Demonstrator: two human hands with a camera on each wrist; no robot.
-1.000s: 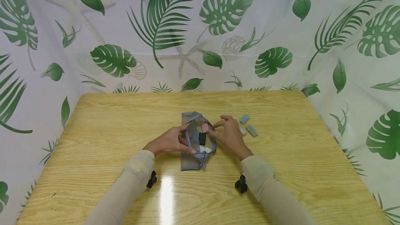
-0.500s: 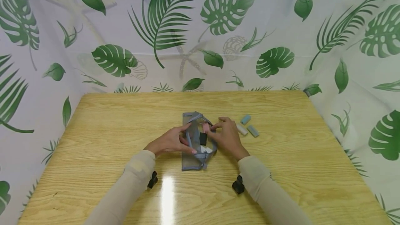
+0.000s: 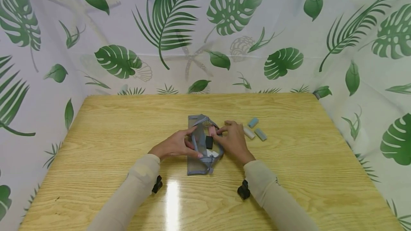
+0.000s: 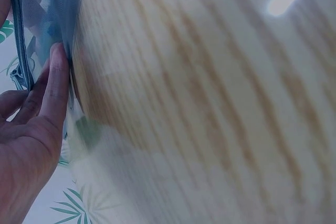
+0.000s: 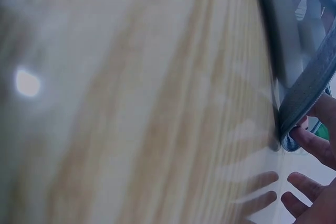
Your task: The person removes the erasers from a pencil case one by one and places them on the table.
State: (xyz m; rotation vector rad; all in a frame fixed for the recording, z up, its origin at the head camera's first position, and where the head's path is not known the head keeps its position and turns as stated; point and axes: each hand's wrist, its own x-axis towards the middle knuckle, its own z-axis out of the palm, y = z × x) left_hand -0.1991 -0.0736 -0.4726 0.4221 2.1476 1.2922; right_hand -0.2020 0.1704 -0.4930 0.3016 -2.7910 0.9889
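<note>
A grey-blue mesh zip pouch lies at mid-table in the head view, its mouth spread wide. Inside are a pink block, a black block and white pieces. My left hand grips the left side of the mouth; the left wrist view has its fingers against the mesh. On the opposite side, my right hand pinches the zipper edge between thumb and finger, with other fingers held off it. Each wrist view crops its hand.
Just right of my right hand lie three small blocks: a white one, a blue one and a grey one. The wooden table meets a leaf-patterned cloth at its back and sides.
My right hand and forearm have shifted slightly left, uncovering more of the white block. The left hand keeps its grip, and the pouch stays spread.
</note>
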